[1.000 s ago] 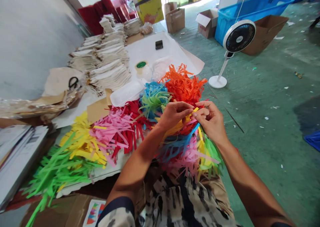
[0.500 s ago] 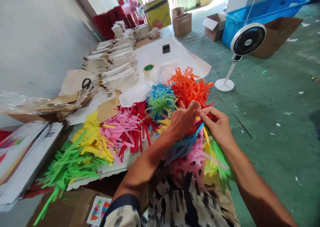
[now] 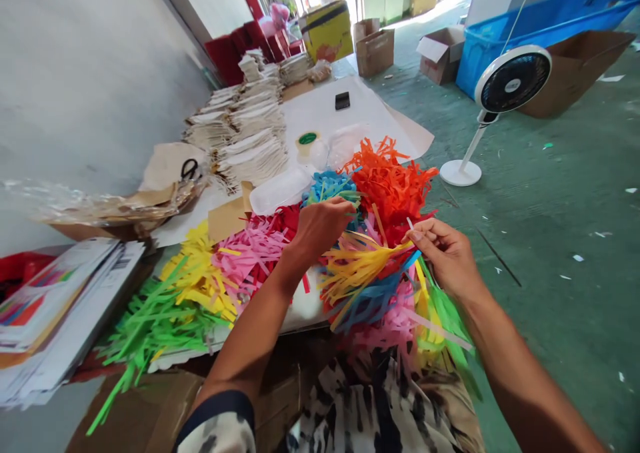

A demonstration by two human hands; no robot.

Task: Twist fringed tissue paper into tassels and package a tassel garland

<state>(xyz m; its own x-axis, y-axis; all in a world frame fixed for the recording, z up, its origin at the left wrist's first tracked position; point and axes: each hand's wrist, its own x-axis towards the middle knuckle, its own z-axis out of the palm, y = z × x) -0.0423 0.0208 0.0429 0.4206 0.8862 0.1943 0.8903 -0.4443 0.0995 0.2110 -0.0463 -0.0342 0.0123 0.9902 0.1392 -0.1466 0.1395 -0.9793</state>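
Observation:
My right hand (image 3: 443, 246) pinches the gathered end of a string of paper tassels. A short white tip pokes up from between thumb and forefinger. From this hand hang a yellow tassel (image 3: 363, 260), a blue tassel (image 3: 373, 300), a pink one (image 3: 390, 323) and a bright green one (image 3: 447, 313). My left hand (image 3: 323, 226) reaches over the pile, its fingers closed at a pale green tassel (image 3: 354, 200) lying on blue strips (image 3: 330, 183); its fingertips are partly hidden. Just beyond the hands lies a heap of orange tassels (image 3: 393, 183).
More pink (image 3: 253, 250), yellow (image 3: 205, 270) and green tassels (image 3: 160, 320) lie along the table's left edge. Behind are a clear plastic tray (image 3: 280, 190), a tape roll (image 3: 307, 140), a phone (image 3: 343, 101) and paper stacks (image 3: 255, 156). A white fan (image 3: 513, 83) stands at right.
My left hand has left my right hand and moved left to the pale green tassel. The yellow tassel now shows fully beside my right hand, which still pinches. The view has shifted slightly.

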